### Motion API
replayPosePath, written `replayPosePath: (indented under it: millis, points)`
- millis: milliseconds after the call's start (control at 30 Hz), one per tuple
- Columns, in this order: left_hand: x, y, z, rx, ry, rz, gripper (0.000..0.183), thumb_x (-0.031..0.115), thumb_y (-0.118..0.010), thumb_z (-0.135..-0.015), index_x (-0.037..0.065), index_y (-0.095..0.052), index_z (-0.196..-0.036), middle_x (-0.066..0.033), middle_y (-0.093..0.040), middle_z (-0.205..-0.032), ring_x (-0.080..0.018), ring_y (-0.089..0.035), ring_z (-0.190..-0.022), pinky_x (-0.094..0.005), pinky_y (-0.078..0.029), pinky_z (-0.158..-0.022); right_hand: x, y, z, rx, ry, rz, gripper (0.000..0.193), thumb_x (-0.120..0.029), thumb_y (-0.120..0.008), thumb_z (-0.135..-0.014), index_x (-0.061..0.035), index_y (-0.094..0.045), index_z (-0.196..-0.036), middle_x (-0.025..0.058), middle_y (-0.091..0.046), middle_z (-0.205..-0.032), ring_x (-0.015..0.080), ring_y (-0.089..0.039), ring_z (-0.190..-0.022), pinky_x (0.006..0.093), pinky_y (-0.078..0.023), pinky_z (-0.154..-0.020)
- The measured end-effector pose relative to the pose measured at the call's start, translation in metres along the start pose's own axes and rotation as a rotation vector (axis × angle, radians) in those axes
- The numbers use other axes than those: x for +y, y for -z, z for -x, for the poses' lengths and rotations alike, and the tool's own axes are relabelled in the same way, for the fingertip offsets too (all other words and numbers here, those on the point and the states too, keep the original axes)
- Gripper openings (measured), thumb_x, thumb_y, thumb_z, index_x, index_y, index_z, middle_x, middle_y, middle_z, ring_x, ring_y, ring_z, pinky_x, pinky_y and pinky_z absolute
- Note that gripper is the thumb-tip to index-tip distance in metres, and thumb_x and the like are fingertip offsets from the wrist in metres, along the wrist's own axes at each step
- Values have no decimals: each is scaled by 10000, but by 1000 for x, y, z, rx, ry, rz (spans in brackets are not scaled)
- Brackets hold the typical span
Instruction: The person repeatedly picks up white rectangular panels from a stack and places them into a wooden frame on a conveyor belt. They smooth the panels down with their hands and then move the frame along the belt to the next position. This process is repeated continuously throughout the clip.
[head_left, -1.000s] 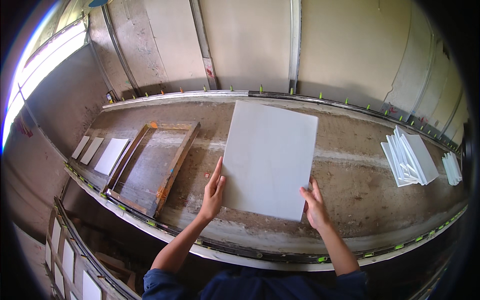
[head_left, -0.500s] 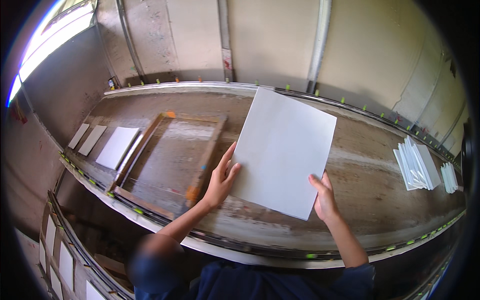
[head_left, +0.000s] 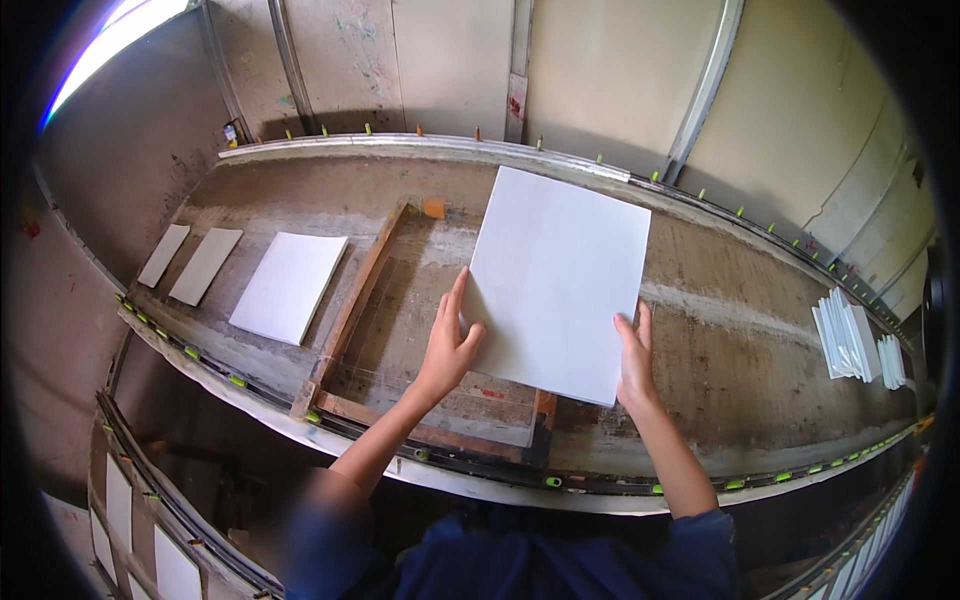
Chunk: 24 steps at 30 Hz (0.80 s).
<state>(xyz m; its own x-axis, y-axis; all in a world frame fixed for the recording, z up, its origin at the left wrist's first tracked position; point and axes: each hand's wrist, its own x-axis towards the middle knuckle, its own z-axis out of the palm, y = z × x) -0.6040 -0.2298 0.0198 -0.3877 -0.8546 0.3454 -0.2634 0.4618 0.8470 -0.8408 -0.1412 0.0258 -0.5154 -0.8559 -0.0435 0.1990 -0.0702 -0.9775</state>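
A white, flat rectangular panel (head_left: 560,285) is covering the upper right part of a brown wooden rectangular frame (head_left: 352,298), and its own underside is facing out of view. The dark-blue fabric sleeve (head_left: 335,535) on the left is blurring. At lower left, a white rectangular board (head_left: 177,563) is running off the bottom edge. White thin upright sheets (head_left: 845,335) at right are overlapping too closely for counting. The bright white window (head_left: 125,45) is disappearing past the dark rim. A tiny yellow-and-dark object (head_left: 232,132) at the far left corner is appearing too small to identify.
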Motion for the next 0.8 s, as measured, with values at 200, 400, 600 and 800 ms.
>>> replayPosePath:
  millis: [200,400,600,800]
  points:
    - [-33,26,5,-74,5,-143,734,18,-508,-801,98,-187,-1456,-213,-365,-1395,-283,-490,-1146,-340,-383,-967,30,-25,-14,-4,88,-4,544,-129,-488,-943,-150,-259,-1436,93,-383,-1386,159,-425,-1185,330,-335,-1005]
    - [-70,73,-7,-211,97,-75,594,14,-501,-820,82,-344,-1389,-191,-430,-1353,-307,-404,-1272,-374,-322,-1048,68,-47,-25,10,117,20,532,-78,-498,-933,-146,-311,-1426,70,-418,-1363,121,-480,-1077,290,-365,-962]
    - [-105,132,-45,-246,14,-215,454,-29,-487,-765,33,-522,-1213,-174,-495,-1270,-322,-467,-1191,-375,-372,-1006,86,-75,-25,92,131,237,537,-98,-519,-924,-156,-333,-1424,53,-493,-1279,112,-503,-954,272,-394,-886]
    - [-183,166,-66,-392,-189,-460,432,-28,-497,-743,27,-557,-1167,-137,-458,-1324,-352,-317,-1305,-430,-273,-1093,112,-126,-16,178,20,179,528,-118,-562,-894,-164,-400,-1394,46,-550,-1195,108,-498,-971,255,-377,-894]
